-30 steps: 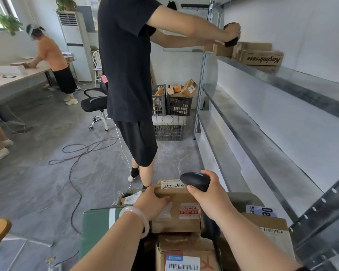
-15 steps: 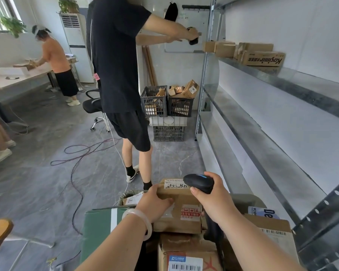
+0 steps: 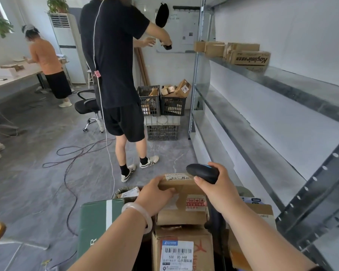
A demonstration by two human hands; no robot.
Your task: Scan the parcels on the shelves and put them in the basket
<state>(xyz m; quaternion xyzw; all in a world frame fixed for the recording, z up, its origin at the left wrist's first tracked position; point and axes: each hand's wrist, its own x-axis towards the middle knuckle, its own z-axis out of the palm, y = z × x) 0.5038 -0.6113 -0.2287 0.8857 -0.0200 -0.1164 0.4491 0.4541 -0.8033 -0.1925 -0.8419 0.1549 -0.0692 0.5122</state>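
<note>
Left hand [image 3: 155, 194] grips the parcel [image 3: 182, 206] topping the near heap, right of the green box [image 3: 94, 218]; right hand [image 3: 219, 190] clamps the scanner [image 3: 203, 173] just above it. Perched high, the parcel may slide off once released.

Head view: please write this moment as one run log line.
left hand: holds brown parcel atop other parcels | right hand: grips black scanner at its far corner | parcel: not yet released
</note>
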